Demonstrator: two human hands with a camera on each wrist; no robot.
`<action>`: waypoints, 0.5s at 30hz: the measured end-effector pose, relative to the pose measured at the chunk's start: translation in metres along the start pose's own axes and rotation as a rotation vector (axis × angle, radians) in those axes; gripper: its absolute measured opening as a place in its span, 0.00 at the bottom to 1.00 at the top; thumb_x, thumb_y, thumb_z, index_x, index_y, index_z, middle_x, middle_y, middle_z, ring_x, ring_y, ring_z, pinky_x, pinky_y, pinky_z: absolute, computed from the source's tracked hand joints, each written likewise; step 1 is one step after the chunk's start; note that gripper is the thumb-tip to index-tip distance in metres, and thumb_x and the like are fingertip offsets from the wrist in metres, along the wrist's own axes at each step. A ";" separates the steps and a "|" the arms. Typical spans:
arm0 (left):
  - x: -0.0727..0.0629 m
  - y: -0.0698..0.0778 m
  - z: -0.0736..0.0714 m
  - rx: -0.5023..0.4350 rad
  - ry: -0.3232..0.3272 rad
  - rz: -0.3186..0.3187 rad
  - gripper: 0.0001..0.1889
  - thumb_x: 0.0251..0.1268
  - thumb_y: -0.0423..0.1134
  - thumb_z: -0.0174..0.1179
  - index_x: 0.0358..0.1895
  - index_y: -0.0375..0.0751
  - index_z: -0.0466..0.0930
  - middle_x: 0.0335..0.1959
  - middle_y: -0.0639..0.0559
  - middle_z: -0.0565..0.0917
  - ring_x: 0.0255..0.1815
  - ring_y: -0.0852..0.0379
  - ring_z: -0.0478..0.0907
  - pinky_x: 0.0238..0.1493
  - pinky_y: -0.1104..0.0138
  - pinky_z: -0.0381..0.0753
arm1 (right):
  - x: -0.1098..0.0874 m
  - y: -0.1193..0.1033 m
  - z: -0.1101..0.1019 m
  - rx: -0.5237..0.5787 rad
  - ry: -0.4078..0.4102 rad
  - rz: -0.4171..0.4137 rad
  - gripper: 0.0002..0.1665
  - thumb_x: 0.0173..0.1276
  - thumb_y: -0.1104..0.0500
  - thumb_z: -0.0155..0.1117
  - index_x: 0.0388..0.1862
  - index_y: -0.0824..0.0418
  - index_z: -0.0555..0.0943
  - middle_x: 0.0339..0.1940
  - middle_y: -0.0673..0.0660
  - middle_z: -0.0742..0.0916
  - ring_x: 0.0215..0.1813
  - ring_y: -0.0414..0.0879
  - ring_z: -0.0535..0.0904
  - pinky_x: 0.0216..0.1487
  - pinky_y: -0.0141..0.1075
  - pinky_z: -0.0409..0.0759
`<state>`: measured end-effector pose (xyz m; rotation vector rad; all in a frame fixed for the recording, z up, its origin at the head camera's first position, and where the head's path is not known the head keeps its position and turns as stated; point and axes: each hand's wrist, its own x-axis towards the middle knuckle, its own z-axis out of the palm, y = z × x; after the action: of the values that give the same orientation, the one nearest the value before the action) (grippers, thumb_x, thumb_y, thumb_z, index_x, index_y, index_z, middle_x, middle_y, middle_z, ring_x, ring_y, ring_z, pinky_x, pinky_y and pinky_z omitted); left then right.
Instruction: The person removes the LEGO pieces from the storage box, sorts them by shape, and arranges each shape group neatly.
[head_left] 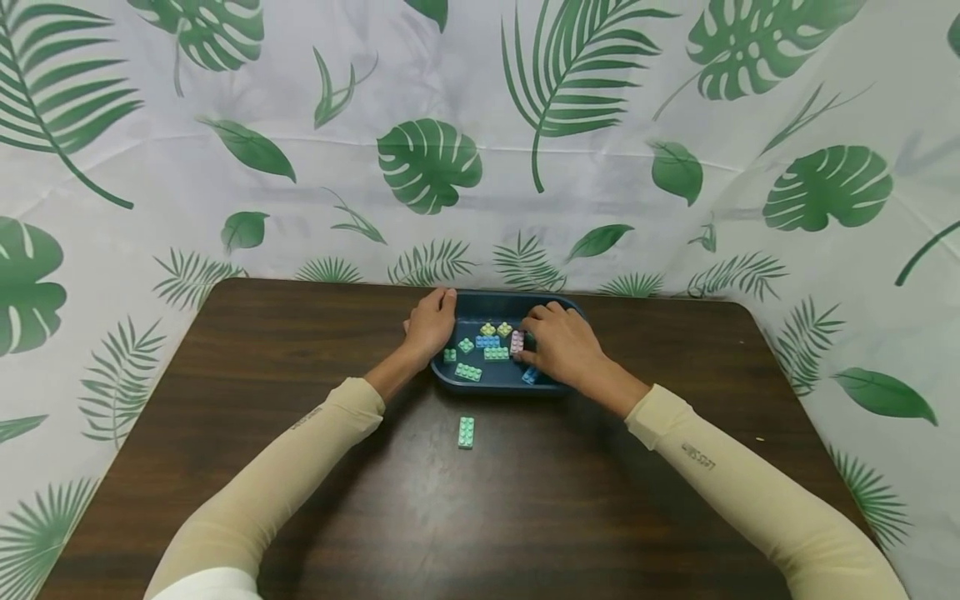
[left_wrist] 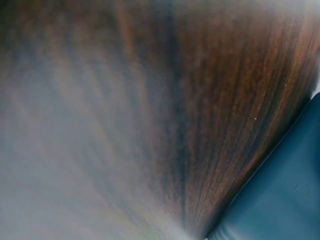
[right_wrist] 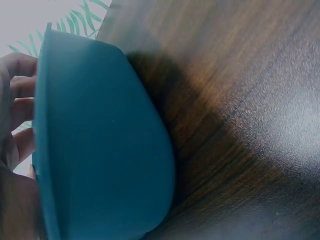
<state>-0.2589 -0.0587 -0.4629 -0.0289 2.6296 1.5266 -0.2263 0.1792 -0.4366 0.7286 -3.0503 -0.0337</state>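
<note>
A dark blue tray [head_left: 480, 387] stands near the far edge of the table, with small toy building bricks in it. At its left end my left hand [head_left: 431, 323] grips the rim; that hand is not visible in the left wrist view. My right hand [head_left: 561, 342] reaches over the right side into the tray. Its thumb and forefinger pinch a pink brick [head_left: 517, 342] at the two ends. Under that hand lies a partly covered blue brick [head_left: 530, 376]. In the right wrist view, the tray's outer wall [right_wrist: 105, 135] hides the fingertips.
Inside the tray are green bricks [head_left: 468, 372], another blue brick [head_left: 487, 341] and yellow pieces [head_left: 497, 329]. One green brick [head_left: 466, 432] lies on the wooden table [head_left: 375, 517] in front of the tray. A leaf-patterned cloth [head_left: 450, 242] hangs behind the table.
</note>
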 end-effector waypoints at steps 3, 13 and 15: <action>-0.001 0.001 -0.001 0.001 0.004 0.001 0.25 0.90 0.55 0.37 0.50 0.39 0.77 0.37 0.44 0.74 0.43 0.43 0.71 0.61 0.46 0.55 | 0.000 0.000 -0.005 -0.003 -0.005 -0.001 0.31 0.68 0.38 0.76 0.60 0.57 0.87 0.63 0.59 0.87 0.63 0.57 0.81 0.61 0.53 0.82; -0.002 0.001 -0.002 0.017 -0.015 0.001 0.26 0.90 0.56 0.36 0.56 0.39 0.78 0.41 0.41 0.77 0.50 0.40 0.75 0.64 0.44 0.57 | -0.007 -0.001 -0.021 -0.024 -0.034 0.015 0.32 0.67 0.38 0.76 0.61 0.56 0.86 0.62 0.58 0.88 0.62 0.56 0.82 0.62 0.54 0.81; -0.003 0.002 -0.001 0.018 -0.017 -0.002 0.26 0.90 0.55 0.36 0.57 0.39 0.78 0.43 0.41 0.78 0.50 0.40 0.75 0.64 0.44 0.56 | -0.009 -0.001 -0.024 -0.026 -0.030 0.019 0.32 0.67 0.38 0.76 0.60 0.56 0.86 0.61 0.58 0.88 0.60 0.56 0.82 0.60 0.53 0.82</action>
<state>-0.2562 -0.0588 -0.4605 -0.0168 2.6296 1.4953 -0.2178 0.1818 -0.4130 0.7035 -3.0790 -0.0850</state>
